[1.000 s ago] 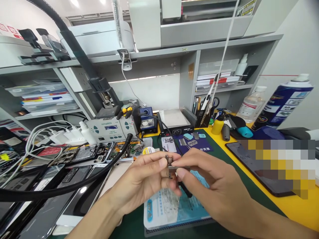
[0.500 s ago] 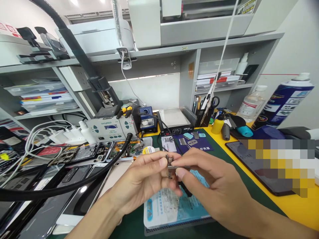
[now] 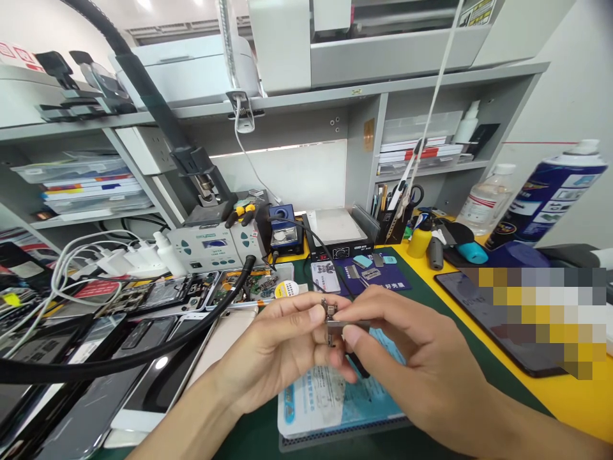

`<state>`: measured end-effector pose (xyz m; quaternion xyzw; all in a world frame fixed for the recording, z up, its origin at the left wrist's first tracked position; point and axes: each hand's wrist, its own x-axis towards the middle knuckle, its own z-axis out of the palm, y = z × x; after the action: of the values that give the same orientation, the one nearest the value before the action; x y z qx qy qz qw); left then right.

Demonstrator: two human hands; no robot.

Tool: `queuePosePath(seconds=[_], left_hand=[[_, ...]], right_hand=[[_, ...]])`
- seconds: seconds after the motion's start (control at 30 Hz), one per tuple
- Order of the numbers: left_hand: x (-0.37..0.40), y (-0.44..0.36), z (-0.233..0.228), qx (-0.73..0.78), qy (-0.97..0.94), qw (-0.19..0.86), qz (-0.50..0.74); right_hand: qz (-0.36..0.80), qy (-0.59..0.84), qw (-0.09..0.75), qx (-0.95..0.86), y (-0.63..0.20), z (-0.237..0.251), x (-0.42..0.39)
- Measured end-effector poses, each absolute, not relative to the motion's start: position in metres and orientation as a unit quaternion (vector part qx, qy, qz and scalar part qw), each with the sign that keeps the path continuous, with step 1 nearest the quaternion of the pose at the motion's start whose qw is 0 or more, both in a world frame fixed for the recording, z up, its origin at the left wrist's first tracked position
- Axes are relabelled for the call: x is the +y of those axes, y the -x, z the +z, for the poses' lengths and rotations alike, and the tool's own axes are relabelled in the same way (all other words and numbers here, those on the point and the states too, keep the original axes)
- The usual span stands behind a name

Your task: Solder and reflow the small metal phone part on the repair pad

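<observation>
My left hand [image 3: 278, 354] pinches a small dark electronic part [image 3: 328, 313] between thumb and fingertips, held up over the green mat [image 3: 421, 300]. My right hand [image 3: 407, 364] meets it from the right, gripping a thin metal tool [image 3: 347, 324] whose tip touches the part; the tool's dark end [image 3: 360, 365] pokes out below the fingers. Under both hands lies a light blue pad [image 3: 330, 399] on a grey base.
Opened phones [image 3: 158, 297] and a thick black hose [image 3: 143, 358] crowd the left. A soldering station [image 3: 215, 246], heating plate [image 3: 335, 230] and tool cup [image 3: 393, 220] line the back. A spray can [image 3: 546, 195], a bottle [image 3: 483, 198] and a dark phone [image 3: 498, 313] sit on the right.
Almost nothing: both hands keep the same grip on the part and tool, and the view has drifted slightly.
</observation>
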<state>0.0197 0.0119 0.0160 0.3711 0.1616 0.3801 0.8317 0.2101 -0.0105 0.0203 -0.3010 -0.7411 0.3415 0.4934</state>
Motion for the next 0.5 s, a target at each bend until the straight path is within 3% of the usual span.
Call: queuePosePath(seconds=[0.5], left_hand=[[0.0084,-0.0205,0.0155,0.143,-0.367,0.840,0.373]], right_hand=[[0.351,0.299,0.490,-0.740,-0.2103,0.0186,-0.0131]])
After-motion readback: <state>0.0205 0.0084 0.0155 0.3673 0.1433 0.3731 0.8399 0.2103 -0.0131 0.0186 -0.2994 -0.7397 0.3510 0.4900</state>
